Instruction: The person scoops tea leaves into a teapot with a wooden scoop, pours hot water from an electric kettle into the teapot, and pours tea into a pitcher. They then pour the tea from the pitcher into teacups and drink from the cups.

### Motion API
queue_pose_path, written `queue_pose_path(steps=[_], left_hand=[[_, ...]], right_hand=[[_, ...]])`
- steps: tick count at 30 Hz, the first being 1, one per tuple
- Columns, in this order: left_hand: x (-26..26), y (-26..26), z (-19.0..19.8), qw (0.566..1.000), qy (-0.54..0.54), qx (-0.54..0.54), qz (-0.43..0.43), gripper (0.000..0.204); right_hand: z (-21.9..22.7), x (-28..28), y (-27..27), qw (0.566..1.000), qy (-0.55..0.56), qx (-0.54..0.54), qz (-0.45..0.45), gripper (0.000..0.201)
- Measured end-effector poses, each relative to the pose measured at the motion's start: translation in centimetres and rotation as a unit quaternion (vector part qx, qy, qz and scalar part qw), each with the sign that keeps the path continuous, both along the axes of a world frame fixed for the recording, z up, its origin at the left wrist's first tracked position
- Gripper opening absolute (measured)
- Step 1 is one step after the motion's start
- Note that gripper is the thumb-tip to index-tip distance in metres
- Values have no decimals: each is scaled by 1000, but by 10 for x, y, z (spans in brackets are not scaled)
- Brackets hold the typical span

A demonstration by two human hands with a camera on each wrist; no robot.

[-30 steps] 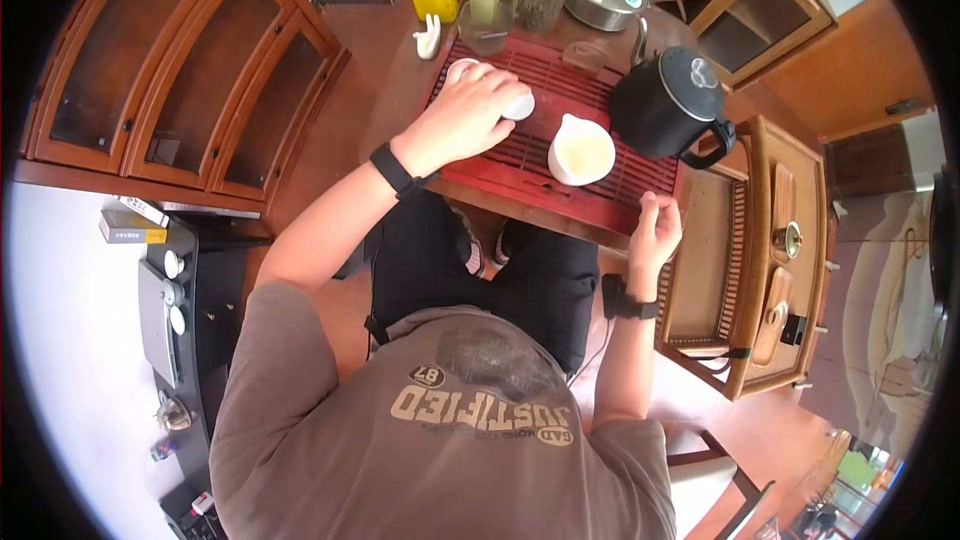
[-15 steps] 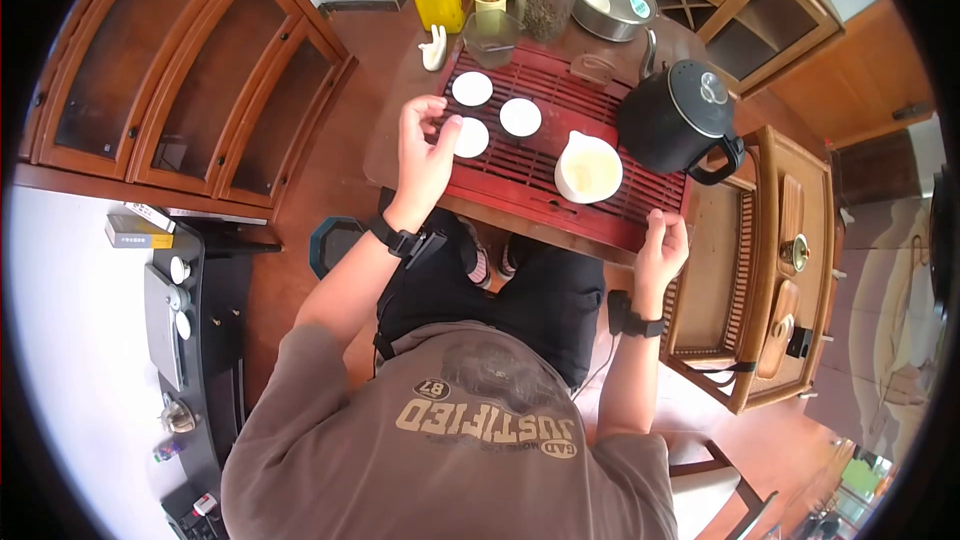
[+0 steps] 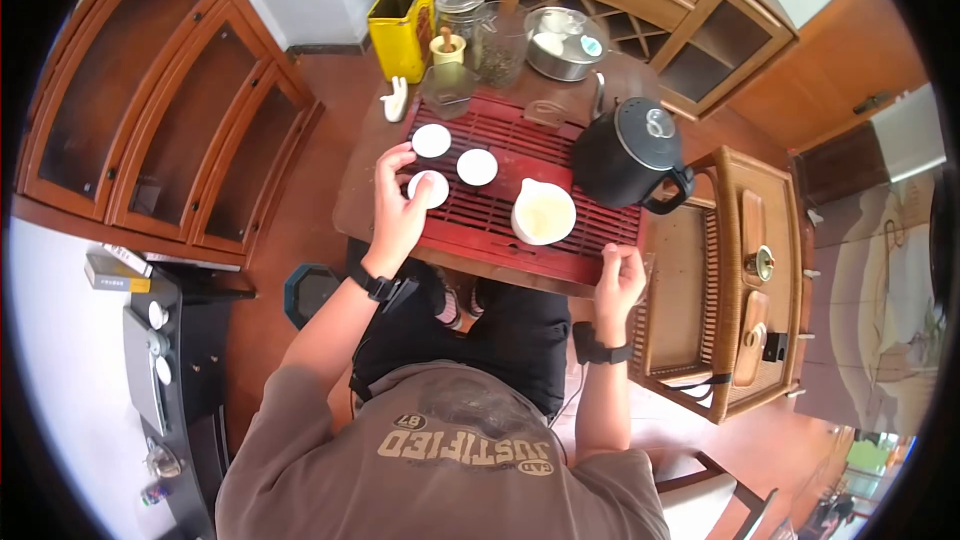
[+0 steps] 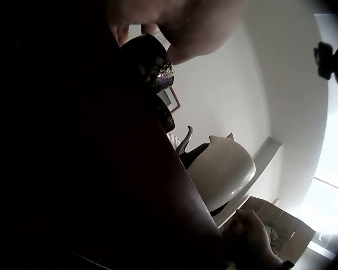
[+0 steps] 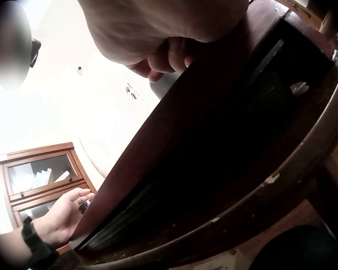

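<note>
Near cup stood upright on the red slatted tray, at its near left corner, with its white mouth facing up. Rim looked round from above; the cup's axis ran vertically, through mouth and base. Outer wall, by the left wrist view, was dark with a floral pattern. Left hand held this cup: thumb over the rim, forefinger curled round the left side, spread narrow, about the cup's own width. Remaining fingers were partly hidden. Far cup stood just beyond, close to the forefinger tip; contact there could not be told. Middle cup stood to the right, apart from the hand, mouth also up. White pitcher stood right of the cups with pale liquid inside, its spout pointing away from the person and slightly left. Black kettle was at the far right, handle toward the near right, spout toward the far left. Tray's long axis ran left to right before the person, right end slightly nearer. Right hand was at the near right corner, fingers loosely curled around nothing; whether it touched the tray edge could not be told.
</note>
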State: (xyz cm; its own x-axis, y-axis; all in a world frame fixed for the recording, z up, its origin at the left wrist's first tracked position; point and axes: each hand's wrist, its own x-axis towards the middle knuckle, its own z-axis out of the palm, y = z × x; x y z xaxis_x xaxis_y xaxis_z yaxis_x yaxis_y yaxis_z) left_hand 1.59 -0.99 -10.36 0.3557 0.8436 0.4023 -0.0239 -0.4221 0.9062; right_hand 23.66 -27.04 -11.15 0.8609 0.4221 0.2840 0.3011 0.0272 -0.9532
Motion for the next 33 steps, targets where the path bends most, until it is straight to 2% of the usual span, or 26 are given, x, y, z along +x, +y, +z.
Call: queue_pose_path(steps=[7,9,12,14,16,18,20,22,23,24,26,33], left_hand=[[0,-1,-2,1000,8,-23,17,27],[0,0,-2,1000,2,-20,15,27],[-2,1,-4,1000,16,9,24,26],[-1,0,-4,1000,8,-3,22,26],[-2,0,-4,1000,7,-5,23,26],[-2,0,-3,1000,6,-5,22,27],[-2,-1,-1,1000,14,6,21,27],[-2,-2,1,1000,20,10,22,27],[-2,-2,2,999,28,14,24,27],[-2,-2,2,999,27,15,26,27],[-2,-3,2,999,30,9,28,27],[-3,-2,4,999,24,-6,28,31]], right_hand=[[8,2,-6,998,54,6,11,20],[18,6,-9,993,108,5,54,12],[41,12,-12,994,68,-46,68,4],[60,21,-16,995,78,-23,59,18],[68,44,-20,1000,11,-20,-6,27],[73,70,-13,998,12,-19,-64,40],[78,92,-2,996,7,-25,-88,41],[85,111,5,997,29,-75,-19,41],[81,118,13,998,45,-36,20,40],[79,124,17,998,44,-34,22,40],[81,130,23,991,81,-19,104,40],[78,113,24,986,138,24,93,39]])
